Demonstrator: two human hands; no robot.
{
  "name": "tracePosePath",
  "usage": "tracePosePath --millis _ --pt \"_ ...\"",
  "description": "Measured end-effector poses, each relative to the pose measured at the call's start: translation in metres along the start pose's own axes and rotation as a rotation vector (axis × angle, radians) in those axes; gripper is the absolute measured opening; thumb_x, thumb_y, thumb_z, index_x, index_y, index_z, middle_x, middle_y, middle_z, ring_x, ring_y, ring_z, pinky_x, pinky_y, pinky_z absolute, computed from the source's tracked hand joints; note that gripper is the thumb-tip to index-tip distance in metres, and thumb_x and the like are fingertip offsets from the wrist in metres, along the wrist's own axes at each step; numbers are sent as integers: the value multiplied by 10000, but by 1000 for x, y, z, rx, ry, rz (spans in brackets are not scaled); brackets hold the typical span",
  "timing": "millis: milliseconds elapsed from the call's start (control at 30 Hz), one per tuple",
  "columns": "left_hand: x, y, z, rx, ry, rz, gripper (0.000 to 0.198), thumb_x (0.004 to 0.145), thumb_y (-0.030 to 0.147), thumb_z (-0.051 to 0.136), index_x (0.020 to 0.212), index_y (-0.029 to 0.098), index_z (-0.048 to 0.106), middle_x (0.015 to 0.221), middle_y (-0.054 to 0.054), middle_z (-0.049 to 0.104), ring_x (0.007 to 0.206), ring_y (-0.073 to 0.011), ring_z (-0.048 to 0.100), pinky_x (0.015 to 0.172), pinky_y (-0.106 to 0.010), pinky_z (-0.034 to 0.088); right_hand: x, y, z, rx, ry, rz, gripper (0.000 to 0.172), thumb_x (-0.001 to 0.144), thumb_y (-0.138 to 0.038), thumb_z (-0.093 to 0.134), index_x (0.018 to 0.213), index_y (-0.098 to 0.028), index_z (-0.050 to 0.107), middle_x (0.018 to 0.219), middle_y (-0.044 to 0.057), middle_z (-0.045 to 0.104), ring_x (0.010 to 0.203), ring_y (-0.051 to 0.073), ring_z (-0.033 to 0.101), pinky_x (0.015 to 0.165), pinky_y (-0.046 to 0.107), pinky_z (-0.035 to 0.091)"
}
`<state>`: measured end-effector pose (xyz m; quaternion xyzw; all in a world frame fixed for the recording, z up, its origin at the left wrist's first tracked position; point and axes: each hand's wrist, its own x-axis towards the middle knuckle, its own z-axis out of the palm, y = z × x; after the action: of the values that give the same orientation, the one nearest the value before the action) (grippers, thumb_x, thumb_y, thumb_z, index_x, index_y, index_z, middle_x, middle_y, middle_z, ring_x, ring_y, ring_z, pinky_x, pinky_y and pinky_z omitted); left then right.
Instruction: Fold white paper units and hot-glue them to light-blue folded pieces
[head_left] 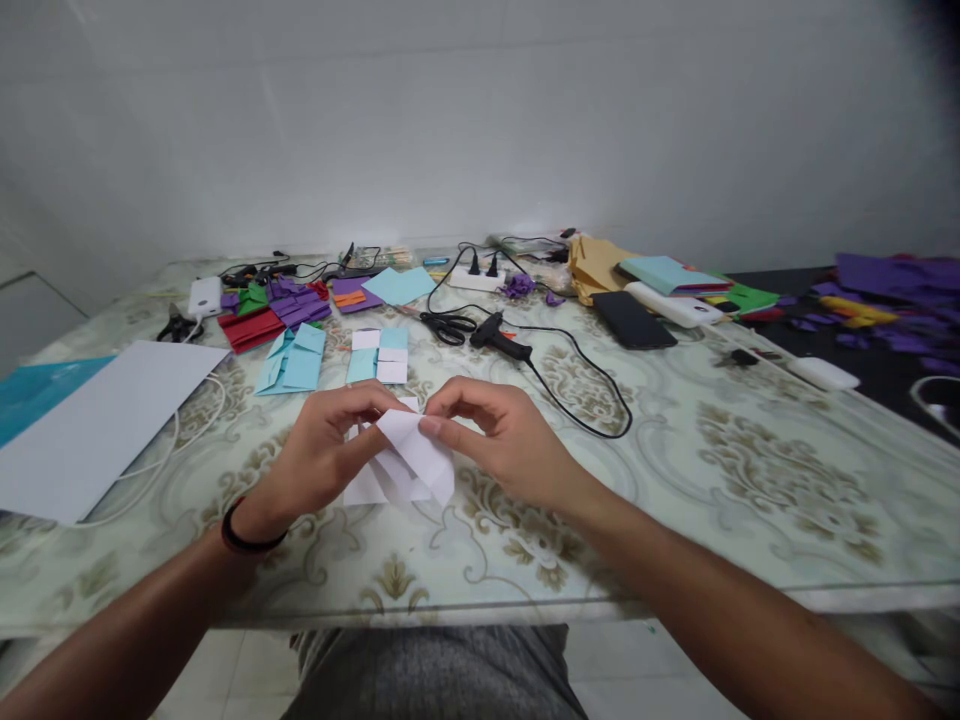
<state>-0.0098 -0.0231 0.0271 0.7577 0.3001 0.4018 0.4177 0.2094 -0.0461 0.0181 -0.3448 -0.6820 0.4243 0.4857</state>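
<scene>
Near the front middle of the table, a piece of folded white paper (416,450) is pinched between both hands. My left hand (330,440), with a dark band at its wrist, grips the paper's left upper edge. On the other side, my right hand (502,435) has its thumb and forefinger closed on the top right corner. Loose flaps of the paper hang below the fingers, and more white paper lies beneath them. Just beyond the hands sits a blue and white checkered folded paper (379,355). A light blue folded paper (292,358) lies left of it.
Scissors (448,328) and a black glue gun (501,338) with a looping cord lie beyond the hands. White sheets (112,430) occupy the left side. A phone (634,320), colored papers (675,275) and a power strip (476,278) are toward the back.
</scene>
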Motion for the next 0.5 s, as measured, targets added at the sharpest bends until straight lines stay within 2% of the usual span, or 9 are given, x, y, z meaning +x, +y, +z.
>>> tracePosePath --millis 167,333,500 --pt "-1 5 0 -75 -10 -56 319 993 466 629 979 197 799 917 -63 778 807 -194 689 713 -284 519 1 -2 -2 4 17 -20 118 926 -280 726 851 -192 710 811 0 690 757 133 604 714 273 471" --pt "1 9 4 64 14 -59 241 898 433 770 915 195 802 862 -50 790 736 -169 683 648 -250 514 0 -3 -2 -40 10 -42 119 927 -277 723 844 -194 705 814 6 689 773 144 614 736 283 478" --pt "2 5 6 162 49 -42 193 920 374 752 862 197 799 805 -27 780 689 -137 651 618 -227 490 1 -3 -1 -7 -18 -13 111 939 -270 701 868 -188 679 839 7 673 783 136 609 736 271 481"
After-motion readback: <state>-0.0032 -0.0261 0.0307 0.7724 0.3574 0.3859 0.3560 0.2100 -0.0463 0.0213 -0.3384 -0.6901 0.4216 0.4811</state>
